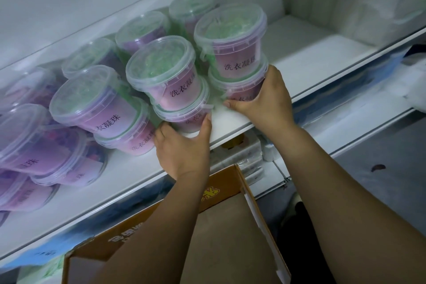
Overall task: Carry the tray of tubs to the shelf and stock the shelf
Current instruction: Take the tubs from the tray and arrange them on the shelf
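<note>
Currently both hands are at the shelf, each on its own stack of two tubs. The left hand curls round the lower left tub, thumb up its right flank. The right hand grips the lower right tub, thumb along the base. The hands are apart, each clamped on one tub. Both stacks sit near the front edge of the white board; whether their bases touch it cannot be confirmed.

Recommended procedure:
- Set each base flat, then slide the stack rearward rather than lifting it.
- Push from the lower tub only. The upper left tub and the upper right tub merely rest on the lids below and will likely topple if jolted.
- Close the left stack against the stocked rows and align the labels forward.
- Release one hand at a time.

Each tub is clear plastic with a clear snap lid and a thin bail handle. Green contents show under the lid, and a pink-purple label carries black characters. A cardboard box, probably the tray, sits below the shelf edge.
</note>
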Motion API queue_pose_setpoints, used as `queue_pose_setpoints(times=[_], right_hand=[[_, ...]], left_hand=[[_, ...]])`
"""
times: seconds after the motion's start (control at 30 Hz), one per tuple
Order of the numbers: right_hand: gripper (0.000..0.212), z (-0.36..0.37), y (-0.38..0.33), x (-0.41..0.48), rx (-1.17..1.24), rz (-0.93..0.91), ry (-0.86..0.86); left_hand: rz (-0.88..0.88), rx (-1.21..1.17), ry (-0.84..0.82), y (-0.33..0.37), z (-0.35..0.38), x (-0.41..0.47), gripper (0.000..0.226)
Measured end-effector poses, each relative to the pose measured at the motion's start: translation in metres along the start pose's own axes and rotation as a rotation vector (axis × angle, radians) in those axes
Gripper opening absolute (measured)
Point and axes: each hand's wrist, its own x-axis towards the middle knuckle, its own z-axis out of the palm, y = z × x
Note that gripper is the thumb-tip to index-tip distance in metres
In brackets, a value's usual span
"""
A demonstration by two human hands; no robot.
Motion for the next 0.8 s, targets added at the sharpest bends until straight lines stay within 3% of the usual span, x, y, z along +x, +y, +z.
queue_pose_setpoints(times=[0.37, 0.5, 0.57, 0.67, 0.73, 0.8], right_hand=[[0.114, 0.002, 0.002, 0.000, -0.060, 0.005, -0.019], [0.123, -0.004, -0.002, -0.016, -0.025, 0.112, -0.019], [0.111, -0.008, -0.008, -0.034, 0.028, 0.163, 0.060], [0.077, -0.004, -0.031, -0.067, 0.183, 0.080, 0.218], [0.057, 0.008, -0.049, -0.090, 0.255, -0.013, 0.188], [0.049, 0.023, -0.065, -0.114, 0.240, -0.083, 0.070]], left_hand=[[0.035, 0.024, 0.007, 0.000, 0.001, -0.001, 0.088], [0.058, -0.001, -0.133, -0.002, -0.011, -0.004, 0.088], [0.077, -0.024, -0.186, -0.013, -0.027, -0.014, 0.087], [0.078, -0.064, -0.158, -0.044, -0.059, -0.034, 0.077], [0.064, -0.048, -0.090, -0.072, -0.081, -0.036, 0.070], [0.021, 0.006, -0.015, -0.102, -0.104, -0.031, 0.065]])
